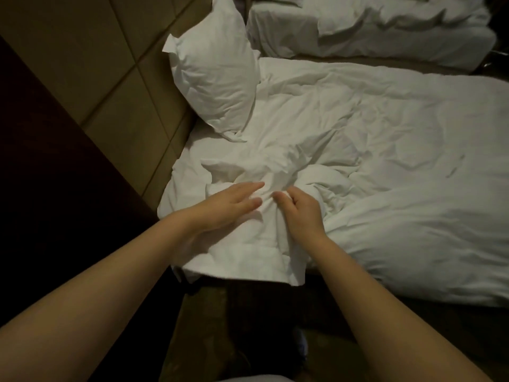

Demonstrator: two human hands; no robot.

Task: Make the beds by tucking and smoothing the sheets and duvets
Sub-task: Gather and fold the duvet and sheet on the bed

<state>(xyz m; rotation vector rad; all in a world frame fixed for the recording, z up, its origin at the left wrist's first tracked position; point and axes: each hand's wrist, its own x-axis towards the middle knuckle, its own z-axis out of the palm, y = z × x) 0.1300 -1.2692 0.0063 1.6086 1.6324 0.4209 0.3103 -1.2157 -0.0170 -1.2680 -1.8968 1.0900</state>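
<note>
Head view: bed [190, 154] holds rumpled duvet [358, 128], pillow [214, 75].

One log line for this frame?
left hand: flat on duvet | right hand: gripping bunched duvet | pillow: against headboard | duvet: wrinkled

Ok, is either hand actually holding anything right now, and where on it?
The right hand pinches a bunched fold of the white duvet near its pillow-end corner. The left hand only rests flat on it.

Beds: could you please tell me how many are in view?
2. The near bed fills the middle of the view; the far bed stands beyond it at the top edge, partly cut off. Others may be hidden.
</note>
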